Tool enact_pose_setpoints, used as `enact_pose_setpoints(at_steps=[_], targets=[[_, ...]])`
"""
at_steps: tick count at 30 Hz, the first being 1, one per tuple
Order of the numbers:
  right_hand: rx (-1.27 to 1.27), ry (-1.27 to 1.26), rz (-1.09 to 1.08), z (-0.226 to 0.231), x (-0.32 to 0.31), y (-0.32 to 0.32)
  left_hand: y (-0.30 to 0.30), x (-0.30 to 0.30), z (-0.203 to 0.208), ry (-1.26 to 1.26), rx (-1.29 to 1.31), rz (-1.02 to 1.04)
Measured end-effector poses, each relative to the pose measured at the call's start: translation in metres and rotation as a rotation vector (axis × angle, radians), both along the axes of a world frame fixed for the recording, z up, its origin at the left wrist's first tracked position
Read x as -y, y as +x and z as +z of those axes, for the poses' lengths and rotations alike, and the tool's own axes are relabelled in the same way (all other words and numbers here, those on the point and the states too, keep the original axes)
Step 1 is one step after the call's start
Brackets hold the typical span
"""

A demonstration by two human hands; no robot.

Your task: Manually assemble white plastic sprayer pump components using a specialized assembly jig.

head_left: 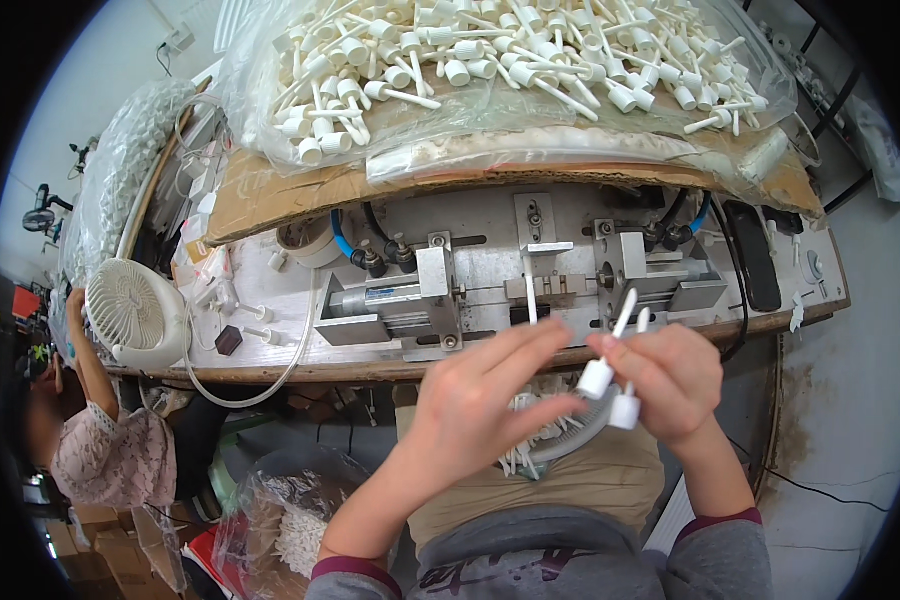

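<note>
My right hand (675, 380) is closed around two white screw caps with stems, held side by side. One cap (596, 378) points down to the left, and the other cap (624, 411) hangs just below it; their stems stick up past my fingers. My left hand (480, 405) has its fingers stretched out and its thumb apart, with nothing visibly gripped. Its fingertips come close to a white stem (531, 298) at the metal clamping fixture (555, 288); whether they touch it I cannot tell. The lower end of that stem is hidden by the hand.
Metal cylinders (395, 305) with blue air tubes flank the fixture. Above it, cardboard (270, 205) carries a heap of white stemmed caps (450, 60). A white fan (135, 310) stands left, a black phone (752, 255) right. A bowl (580, 435) of small white parts rests on my lap. Another person sits left.
</note>
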State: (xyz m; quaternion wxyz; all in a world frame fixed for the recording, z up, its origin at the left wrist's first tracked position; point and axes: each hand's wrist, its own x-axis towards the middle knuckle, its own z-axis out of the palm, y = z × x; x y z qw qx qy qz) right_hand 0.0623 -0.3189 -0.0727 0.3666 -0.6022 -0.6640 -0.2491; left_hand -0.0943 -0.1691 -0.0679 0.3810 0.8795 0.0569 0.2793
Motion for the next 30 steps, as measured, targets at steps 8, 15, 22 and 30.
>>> enact_pose_setpoints(at_steps=[8, 15, 22, 30], targets=[[-0.154, -0.002, -0.043, -0.001, -0.009, -0.007, -0.016, 0.008, 0.002, 0.028, 0.018, 0.101], [-0.612, -0.050, 0.038, 0.008, 0.004, -0.004, 0.002, -0.002, -0.022, 0.567, -0.101, 0.179], [-0.595, -0.079, 0.013, 0.004, 0.003, -0.008, 0.009, -0.006, -0.010, 0.608, -0.170, 0.161], [-0.314, -0.258, -0.077, -0.005, 0.001, -0.024, 0.029, -0.049, 0.041, 0.323, 0.049, 0.117]])
